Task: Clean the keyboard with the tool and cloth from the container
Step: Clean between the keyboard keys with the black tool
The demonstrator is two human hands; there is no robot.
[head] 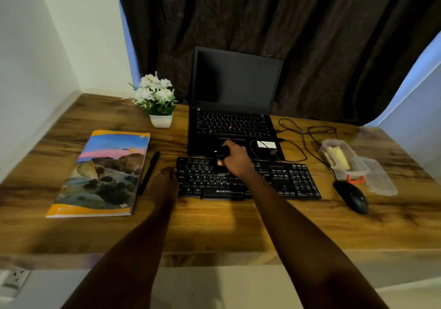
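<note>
Brushing step, we judge: our right hand curls its fingers round a small dark tool, too blurred to tell its kind. The keyboard lies right under those fingers, the tool over its upper middle rows. Our left hand sits against the keyboard's left edge, well left of the tool; grip or flat touch, we cannot tell. The container stands open far right of the fingers, yellow cloth inside, lid beside it. To do it well we should brace the board with the left hand, sweep lightly along the rows, and steer clear of the laptop just beyond the fingers.
</note>
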